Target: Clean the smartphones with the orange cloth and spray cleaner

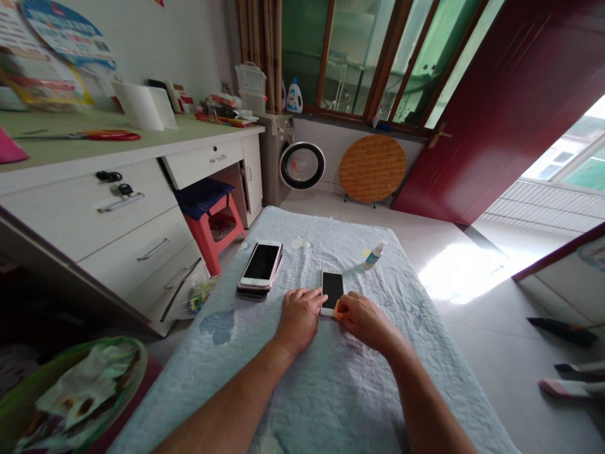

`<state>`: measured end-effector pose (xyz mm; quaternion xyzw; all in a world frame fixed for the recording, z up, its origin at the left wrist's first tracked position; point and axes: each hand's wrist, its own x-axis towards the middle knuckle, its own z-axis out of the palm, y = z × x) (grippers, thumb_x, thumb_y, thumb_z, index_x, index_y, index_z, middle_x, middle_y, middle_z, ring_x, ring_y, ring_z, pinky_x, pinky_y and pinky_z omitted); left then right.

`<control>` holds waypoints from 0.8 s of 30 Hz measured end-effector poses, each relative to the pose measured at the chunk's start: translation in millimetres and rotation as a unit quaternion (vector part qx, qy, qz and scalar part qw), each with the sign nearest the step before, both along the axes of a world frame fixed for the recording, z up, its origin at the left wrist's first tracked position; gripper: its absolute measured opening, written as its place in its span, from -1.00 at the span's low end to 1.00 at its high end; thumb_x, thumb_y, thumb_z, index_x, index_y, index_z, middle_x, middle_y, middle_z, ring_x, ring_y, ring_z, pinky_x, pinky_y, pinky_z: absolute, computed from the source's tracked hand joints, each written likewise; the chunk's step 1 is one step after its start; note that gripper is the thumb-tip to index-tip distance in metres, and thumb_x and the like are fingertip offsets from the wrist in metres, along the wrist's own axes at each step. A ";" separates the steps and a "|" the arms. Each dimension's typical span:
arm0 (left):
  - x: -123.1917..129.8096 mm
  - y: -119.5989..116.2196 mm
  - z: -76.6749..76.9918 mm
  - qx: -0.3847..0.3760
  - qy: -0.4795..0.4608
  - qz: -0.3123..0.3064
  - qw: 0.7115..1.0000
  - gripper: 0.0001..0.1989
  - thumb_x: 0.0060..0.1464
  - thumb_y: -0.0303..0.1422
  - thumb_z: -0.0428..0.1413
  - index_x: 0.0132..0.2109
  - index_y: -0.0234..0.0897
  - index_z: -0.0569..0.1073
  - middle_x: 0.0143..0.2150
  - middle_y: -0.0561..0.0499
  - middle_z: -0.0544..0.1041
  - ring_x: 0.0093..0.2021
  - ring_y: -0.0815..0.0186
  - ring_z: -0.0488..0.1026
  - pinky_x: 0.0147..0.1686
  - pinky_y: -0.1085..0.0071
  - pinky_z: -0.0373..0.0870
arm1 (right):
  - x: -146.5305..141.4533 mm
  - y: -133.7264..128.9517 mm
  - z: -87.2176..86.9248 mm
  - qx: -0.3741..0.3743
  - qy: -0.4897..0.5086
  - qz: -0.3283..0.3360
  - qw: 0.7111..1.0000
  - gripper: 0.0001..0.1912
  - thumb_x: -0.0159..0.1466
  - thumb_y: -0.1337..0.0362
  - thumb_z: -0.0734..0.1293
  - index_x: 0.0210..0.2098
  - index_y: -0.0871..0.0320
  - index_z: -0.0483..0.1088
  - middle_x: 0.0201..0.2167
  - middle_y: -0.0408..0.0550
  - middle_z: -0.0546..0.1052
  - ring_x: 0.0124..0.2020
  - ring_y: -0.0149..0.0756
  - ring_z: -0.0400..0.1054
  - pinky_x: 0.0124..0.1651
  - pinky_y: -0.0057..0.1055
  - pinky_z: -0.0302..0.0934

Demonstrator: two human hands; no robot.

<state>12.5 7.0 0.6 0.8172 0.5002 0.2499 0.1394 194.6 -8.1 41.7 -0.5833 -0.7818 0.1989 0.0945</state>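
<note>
A white smartphone [333, 285] with a dark screen lies flat on the pale blue cloth [359, 391]. My left hand [300, 315] rests along its left side, fingers stretched out and fingertips touching its edge. In my right hand [363, 316] a small orange cloth [341, 310] is pinched and pressed against the phone's lower right corner. To the left sits a stack of phones [261, 265], the top one white with a black screen. A small spray bottle [375, 255] with a clear cap stands behind the phone, to its right.
A white desk [142, 208] with drawers runs along the left, a red stool [215, 227] under it. At lower left is a green-rimmed bin [142, 359] with waste. Behind are a washing machine [274, 151] with its door swung out and a round wooden tabletop [373, 167].
</note>
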 end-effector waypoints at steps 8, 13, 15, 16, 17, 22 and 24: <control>-0.2 0.4 -0.5 -0.011 -0.001 0.002 1.000 -0.66 0.17 -0.45 0.02 0.02 0.01 0.49 0.11 0.08 0.48 0.04 0.18 0.36 0.07 0.14 0.21 | -26.5 -2.6 -7.1 0.048 -0.020 0.017 0.998 -0.87 0.17 0.48 0.24 -0.36 0.14 0.36 -0.38 -0.13 0.37 -0.35 -0.41 0.24 -0.31 -0.51 -0.01; -0.6 -0.8 2.8 -0.011 -0.005 0.000 1.000 -0.65 0.14 -0.45 0.04 0.03 -0.04 0.49 0.10 0.06 0.49 0.04 0.17 0.36 0.08 0.16 0.22 | -36.6 -3.9 -11.9 0.071 -0.013 0.023 0.997 -0.88 0.20 0.44 0.25 -0.31 0.13 0.37 -0.35 -0.12 0.37 -0.35 -0.40 0.25 -0.30 -0.51 0.02; -0.7 -1.5 3.8 -0.009 -0.003 -0.002 1.000 -0.64 0.13 -0.46 0.04 0.03 -0.05 0.49 0.10 0.06 0.49 0.05 0.17 0.36 0.08 0.15 0.21 | -35.8 -4.0 -11.8 0.066 0.002 0.020 0.998 -0.88 0.19 0.44 0.24 -0.32 0.14 0.38 -0.35 -0.12 0.36 -0.37 -0.41 0.24 -0.32 -0.52 0.02; -0.6 -1.9 4.2 -0.008 -0.002 -0.003 1.000 -0.64 0.12 -0.46 0.04 0.03 -0.05 0.49 0.11 0.06 0.48 0.05 0.16 0.36 0.09 0.14 0.20 | -34.4 -3.9 -11.1 0.060 0.012 0.019 0.998 -0.88 0.19 0.44 0.24 -0.32 0.14 0.38 -0.36 -0.12 0.36 -0.39 -0.43 0.23 -0.33 -0.52 0.01; -0.6 -2.2 4.4 -0.008 0.000 -0.003 1.000 -0.64 0.12 -0.46 0.04 0.02 -0.05 0.49 0.11 0.06 0.48 0.06 0.16 0.35 0.09 0.13 0.19 | -32.2 -3.4 -10.2 0.053 0.023 0.018 0.998 -0.87 0.19 0.44 0.24 -0.33 0.14 0.39 -0.36 -0.13 0.35 -0.41 -0.44 0.23 -0.35 -0.52 0.01; -0.1 -2.7 4.5 -0.014 0.005 -0.001 1.000 -0.59 0.07 -0.50 0.04 0.03 -0.04 0.48 0.13 0.07 0.46 0.07 0.16 0.34 0.11 0.11 0.16 | -17.3 1.2 -6.4 0.058 0.069 0.008 0.996 -0.87 0.23 0.40 0.22 -0.42 0.17 0.37 -0.43 -0.14 0.32 -0.42 -0.44 0.22 -0.34 -0.50 0.00; -0.1 -2.5 4.4 -0.018 0.007 -0.002 1.000 -0.57 0.04 -0.51 0.05 0.05 -0.05 0.47 0.15 0.06 0.45 0.08 0.16 0.34 0.12 0.10 0.15 | -13.0 2.8 -6.3 0.059 0.079 0.004 0.995 -0.85 0.22 0.41 0.20 -0.46 0.18 0.35 -0.45 -0.14 0.32 -0.41 -0.43 0.22 -0.33 -0.49 0.00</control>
